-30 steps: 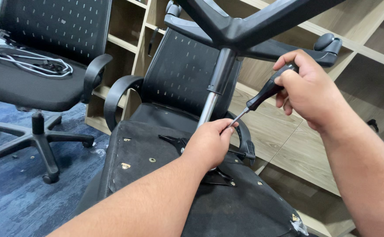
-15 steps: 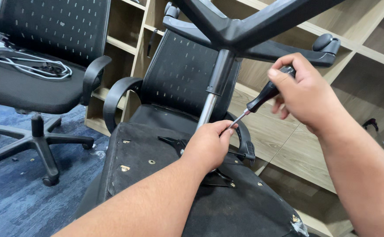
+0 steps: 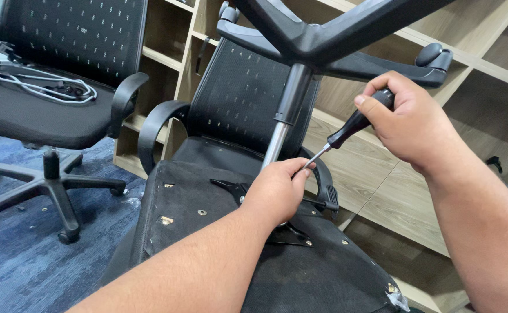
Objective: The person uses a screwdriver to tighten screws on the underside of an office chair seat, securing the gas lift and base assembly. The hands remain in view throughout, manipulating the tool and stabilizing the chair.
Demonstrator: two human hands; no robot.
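- Your left hand (image 3: 274, 194) is nearest to you, resting on the upturned underside of the seat (image 3: 207, 232); its fingers are curled shut around the tip of the screwdriver, pinching it where it meets the metal plate at the foot of the pole
- Hold that pinch light, just enough to steer the tip into the screw head, which your fingers hide from view
- Watch the small screws (image 3: 201, 212) dotted over the black fabric near your wrist, so your forearm does not brush them off
- Your right hand (image 3: 407, 124) is closed around the black handle of the screwdriver (image 3: 347, 128), whose shaft slopes down and left to your left fingertips
- Line the handle up with the screw's own axis as far as you can and press along the shaft while you turn, or the tip is likely to slip out
- The silver pole (image 3: 277, 139) rises just beside the shaft; mind your knuckles against it
- The black wheel base (image 3: 323, 40) spreads above your hands, one wheel (image 3: 434, 55) close over your right hand
- Beyond stand a second chair (image 3: 51, 87) and wooden shelves (image 3: 381, 174)
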